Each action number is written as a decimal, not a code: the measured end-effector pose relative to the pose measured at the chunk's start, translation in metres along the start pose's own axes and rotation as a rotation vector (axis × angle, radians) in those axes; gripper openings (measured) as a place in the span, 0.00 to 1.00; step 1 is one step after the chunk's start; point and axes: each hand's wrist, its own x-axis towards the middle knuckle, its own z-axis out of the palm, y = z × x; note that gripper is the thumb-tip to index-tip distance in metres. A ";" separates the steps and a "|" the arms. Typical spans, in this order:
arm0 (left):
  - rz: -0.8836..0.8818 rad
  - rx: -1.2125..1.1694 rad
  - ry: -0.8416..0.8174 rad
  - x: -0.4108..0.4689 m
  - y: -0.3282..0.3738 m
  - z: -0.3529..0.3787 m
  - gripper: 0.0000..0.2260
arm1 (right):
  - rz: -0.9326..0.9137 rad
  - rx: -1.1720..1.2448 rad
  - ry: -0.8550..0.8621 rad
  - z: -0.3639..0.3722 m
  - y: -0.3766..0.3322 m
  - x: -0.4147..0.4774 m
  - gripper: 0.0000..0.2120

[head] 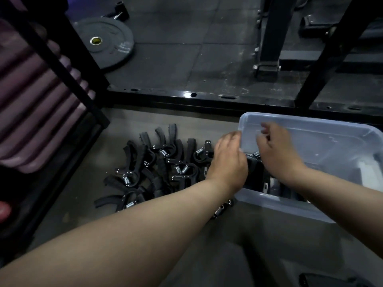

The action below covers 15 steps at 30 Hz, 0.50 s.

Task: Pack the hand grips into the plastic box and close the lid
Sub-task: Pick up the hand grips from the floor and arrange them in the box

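Nearest, two bare forearms reach forward from the lower edge of the view toward the plastic box [310, 126], which stands on the floor [83, 183] at the right, with no lid on it

The left hand [228, 160] lies against the left wall of the box, with the fingertips at rim level. Whether its fingers clamp the wall or only rest against it cannot be told. The right hand [277, 152] is inside the box, close beside the left hand, with the fingers bent downward. Motion blur covers the fingers, so it cannot be told whether they are clamped on anything.

Several black hand grips [257, 175] lie in the near-left corner of the box, directly beneath both hands. One metal spring shows between the hands.

To the left of the box, a loose pile [161, 168] of further grips lies on the floor, overlapping one another, each black with a coil spring. A single grip [220, 209] lies partly hidden under the left forearm, just beside the near wall of the box.

Beyond the box and pile, a black steel frame rail [207, 98] runs across the floor. Rolled purple mats [31, 100] are stacked in the rack at the far left. Further back, a weight plate [107, 42] lies flat on dark rubber tiles
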 end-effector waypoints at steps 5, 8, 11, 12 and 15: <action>-0.007 -0.160 0.010 0.002 -0.011 0.002 0.18 | -0.247 0.113 -0.202 0.023 -0.032 -0.018 0.21; -0.086 -0.114 -0.062 -0.007 -0.025 -0.006 0.24 | -0.227 0.085 -0.280 0.033 -0.023 -0.022 0.25; -0.192 0.047 -0.085 -0.017 -0.052 -0.018 0.21 | -0.238 -0.037 -0.288 0.038 -0.017 -0.023 0.31; -0.227 0.111 -0.092 -0.020 -0.062 -0.023 0.19 | -0.236 -0.048 -0.288 0.039 -0.017 -0.023 0.31; -0.437 0.396 -0.145 -0.026 -0.087 -0.037 0.16 | -0.232 -0.060 -0.300 0.039 -0.018 -0.024 0.32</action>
